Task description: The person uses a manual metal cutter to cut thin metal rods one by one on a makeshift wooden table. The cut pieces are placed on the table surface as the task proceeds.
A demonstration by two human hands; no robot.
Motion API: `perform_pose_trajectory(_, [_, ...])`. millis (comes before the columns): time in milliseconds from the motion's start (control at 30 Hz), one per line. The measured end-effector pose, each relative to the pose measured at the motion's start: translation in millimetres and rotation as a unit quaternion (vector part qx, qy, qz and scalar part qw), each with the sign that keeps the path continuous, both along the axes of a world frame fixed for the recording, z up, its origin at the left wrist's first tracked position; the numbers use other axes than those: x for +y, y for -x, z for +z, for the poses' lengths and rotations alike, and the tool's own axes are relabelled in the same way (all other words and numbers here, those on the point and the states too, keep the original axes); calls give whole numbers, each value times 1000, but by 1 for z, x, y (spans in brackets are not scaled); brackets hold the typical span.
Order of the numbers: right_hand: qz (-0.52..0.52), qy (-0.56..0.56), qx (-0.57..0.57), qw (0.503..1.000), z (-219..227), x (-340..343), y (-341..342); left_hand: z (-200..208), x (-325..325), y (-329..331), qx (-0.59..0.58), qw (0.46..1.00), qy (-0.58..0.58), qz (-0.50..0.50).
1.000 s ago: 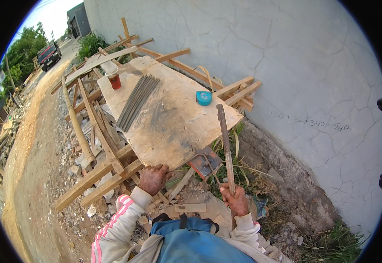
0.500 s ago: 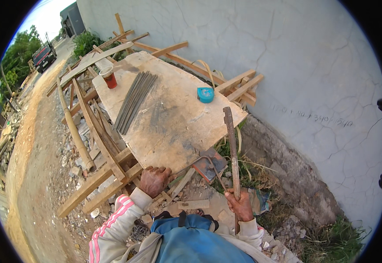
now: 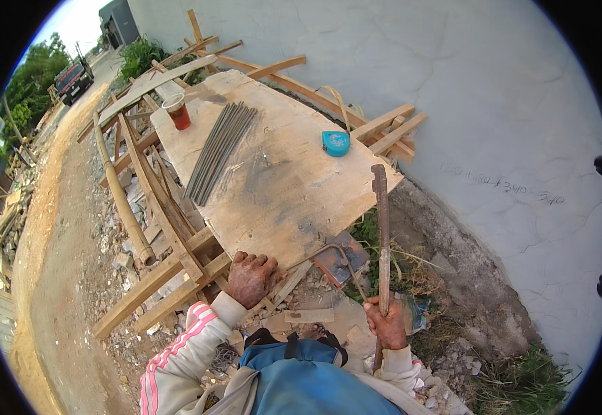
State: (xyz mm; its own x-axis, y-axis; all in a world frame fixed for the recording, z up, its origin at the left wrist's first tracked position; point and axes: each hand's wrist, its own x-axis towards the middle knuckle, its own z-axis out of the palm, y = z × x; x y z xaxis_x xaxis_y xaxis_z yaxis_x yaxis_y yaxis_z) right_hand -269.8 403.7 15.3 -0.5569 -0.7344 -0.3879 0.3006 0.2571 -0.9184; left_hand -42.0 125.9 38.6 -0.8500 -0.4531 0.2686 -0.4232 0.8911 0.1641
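My left hand (image 3: 251,278) is closed in a fist at the near edge of a worn plywood board (image 3: 273,159). A thin bent steel rod (image 3: 343,256) runs from beside its fingers, past the board's near corner, to my right hand (image 3: 387,323). The right fingers wrap round a long rusty rebar bending bar (image 3: 382,235), held upright with its notched end up. The rod's other end meets that hand at the thumb. A bundle of dark steel rods (image 3: 222,152) lies on the board. What the left fist encloses is mostly hidden.
On the board stand a plastic cup of red drink (image 3: 178,115) and a blue tape measure (image 3: 335,143). Timber beams (image 3: 142,294) and a bamboo pole (image 3: 123,197) lie at left over rubble. A cracked wall (image 3: 481,90) rises at right. A vehicle (image 3: 73,81) stands far left.
The board and the things on it appear slightly farther right and higher in view. Both hands keep much the same hold, and the bending bar stays upright.
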Motion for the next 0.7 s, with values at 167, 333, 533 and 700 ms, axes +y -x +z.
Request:
perform_pose_trajectory(167, [4, 34, 27, 999, -12, -6, 2, 7, 19, 5, -27, 996, -48, 76])
perform_pose_trajectory(333, [26, 25, 75, 997, -14, -7, 13, -7, 32, 44, 65, 995, -48, 65])
perform_pose_trajectory(533, [29, 24, 64, 997, 2, -9, 12, -25, 24, 89, 137, 988, -64, 20])
perform_pose_trajectory(700, [34, -44, 185, 981, 24, 12, 20, -28, 17, 88, 147, 988, -54, -6])
